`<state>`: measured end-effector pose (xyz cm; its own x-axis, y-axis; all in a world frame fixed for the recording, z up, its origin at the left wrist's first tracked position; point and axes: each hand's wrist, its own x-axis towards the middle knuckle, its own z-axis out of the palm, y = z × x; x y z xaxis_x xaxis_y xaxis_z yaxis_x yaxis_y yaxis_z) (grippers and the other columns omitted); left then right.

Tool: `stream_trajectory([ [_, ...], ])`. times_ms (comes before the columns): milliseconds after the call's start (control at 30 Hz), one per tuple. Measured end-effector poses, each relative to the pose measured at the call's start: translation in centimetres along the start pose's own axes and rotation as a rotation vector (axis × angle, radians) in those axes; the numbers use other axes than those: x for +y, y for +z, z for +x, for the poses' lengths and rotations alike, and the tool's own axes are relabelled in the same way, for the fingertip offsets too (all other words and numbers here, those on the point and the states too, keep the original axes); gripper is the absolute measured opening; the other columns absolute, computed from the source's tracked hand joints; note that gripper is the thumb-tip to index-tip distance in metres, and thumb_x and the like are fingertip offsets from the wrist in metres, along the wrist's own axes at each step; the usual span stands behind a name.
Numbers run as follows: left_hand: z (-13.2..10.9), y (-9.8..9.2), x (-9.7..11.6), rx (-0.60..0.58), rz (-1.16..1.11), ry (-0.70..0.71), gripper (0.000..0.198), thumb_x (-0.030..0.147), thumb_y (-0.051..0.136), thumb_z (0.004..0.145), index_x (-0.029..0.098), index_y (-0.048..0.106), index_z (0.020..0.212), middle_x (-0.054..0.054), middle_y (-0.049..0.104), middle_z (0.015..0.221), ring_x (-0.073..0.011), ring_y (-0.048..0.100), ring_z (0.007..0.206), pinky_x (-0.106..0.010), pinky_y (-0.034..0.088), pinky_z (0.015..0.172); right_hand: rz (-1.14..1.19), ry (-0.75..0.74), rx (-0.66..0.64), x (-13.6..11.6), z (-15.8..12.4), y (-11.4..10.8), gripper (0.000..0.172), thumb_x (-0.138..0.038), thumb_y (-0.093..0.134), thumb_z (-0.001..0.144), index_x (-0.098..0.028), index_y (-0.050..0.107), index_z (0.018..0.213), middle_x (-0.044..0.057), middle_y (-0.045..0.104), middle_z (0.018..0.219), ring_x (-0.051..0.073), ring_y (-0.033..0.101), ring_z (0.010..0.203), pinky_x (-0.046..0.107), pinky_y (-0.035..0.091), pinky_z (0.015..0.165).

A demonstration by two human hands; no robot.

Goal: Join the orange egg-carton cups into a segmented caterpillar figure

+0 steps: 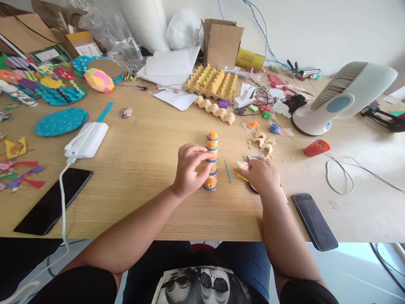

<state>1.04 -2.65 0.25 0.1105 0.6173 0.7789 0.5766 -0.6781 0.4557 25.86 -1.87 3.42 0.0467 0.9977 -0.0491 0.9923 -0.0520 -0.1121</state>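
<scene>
Centre of frame: the left hand (pixel 189 169) closes its fingers round a column of orange-and-blue cups (pixel 211 162) on the wooden table (pixel 142 169). Just right lie a teal stick (pixel 228 171) and the right hand (pixel 259 175). Fan (pixel 341 99), upper right.

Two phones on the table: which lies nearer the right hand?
The phone just right of the right hand; the other phone lies far left, beside the white cable.
</scene>
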Motion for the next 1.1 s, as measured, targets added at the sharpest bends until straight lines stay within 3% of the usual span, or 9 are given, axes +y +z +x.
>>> stream_trajectory([
  [167,-0.1,0.1,0.0,0.002,-0.002,0.007,0.021,0.018,0.068,0.088,0.026,0.068,0.107,-0.007,0.062,0.111,-0.0248,0.057,0.112,-0.048,0.047,0.105,-0.033,0.053,-0.077,0.2,-0.3,0.1,0.039,-0.055,0.07,0.079,-0.021,0.061,0.064,0.014,0.069,0.082,0.03,0.064,0.079,0.038,0.043,0.066],
  [267,-0.1,0.2,0.1,-0.008,-0.002,0.0,0.019,0.019,0.067,0.088,0.027,0.068,0.106,-0.006,0.062,0.111,-0.0248,0.057,0.113,-0.048,0.047,0.105,0.056,-0.001,0.02,0.5,0.0,0.2,0.03,-0.048,0.069,0.08,-0.021,0.061,0.069,0.011,0.069,0.086,0.028,0.063,0.082,0.036,0.042,0.068],
  [433,-0.1,0.1,0.4,-0.041,0.007,0.003,0.018,0.021,0.067,0.089,0.027,0.068,0.107,-0.006,0.063,0.111,-0.0251,0.057,0.112,-0.048,0.047,0.104,0.369,-0.233,0.154,-0.6,0.0,0.1,0.023,-0.042,0.07,0.082,-0.022,0.059,0.085,0.006,0.068,0.088,0.022,0.062,0.078,0.032,0.042,0.07],
  [667,-0.1,0.0,0.4,-0.13,0.028,0.011,0.015,0.024,0.065,0.091,0.027,0.07,0.105,-0.007,0.065,0.112,-0.027,0.056,0.115,-0.05,0.046,0.106,0.61,-0.515,0.143,-2.9,-1.0,1.0,0.024,-0.032,0.072,0.085,-0.024,0.059,0.103,0.005,0.071,0.097,0.023,0.065,0.086,0.033,0.048,0.077],
  [833,0.1,-0.3,0.4,-0.077,0.018,-0.008,0.01,0.027,0.064,0.092,0.026,0.069,0.101,-0.008,0.064,0.113,-0.0263,0.056,0.115,-0.049,0.045,0.106,0.71,-0.532,0.163,-2.8,-0.9,1.4,0.024,-0.031,0.074,0.085,-0.025,0.06,0.103,0.005,0.071,0.099,0.023,0.065,0.09,0.036,0.05,0.081],
  [1100,0.4,-0.7,0.9,-0.161,-0.071,0.004,0.019,0.041,0.067,0.089,0.026,0.068,0.101,-0.009,0.064,0.117,-0.028,0.055,0.117,-0.05,0.044,0.108,0.743,-0.548,0.169,-2.8,-0.9,1.6,0.022,-0.031,0.074,0.085,-0.024,0.057,0.098,0.004,0.068,0.092,0.021,0.061,0.084,0.035,0.05,0.078],
])
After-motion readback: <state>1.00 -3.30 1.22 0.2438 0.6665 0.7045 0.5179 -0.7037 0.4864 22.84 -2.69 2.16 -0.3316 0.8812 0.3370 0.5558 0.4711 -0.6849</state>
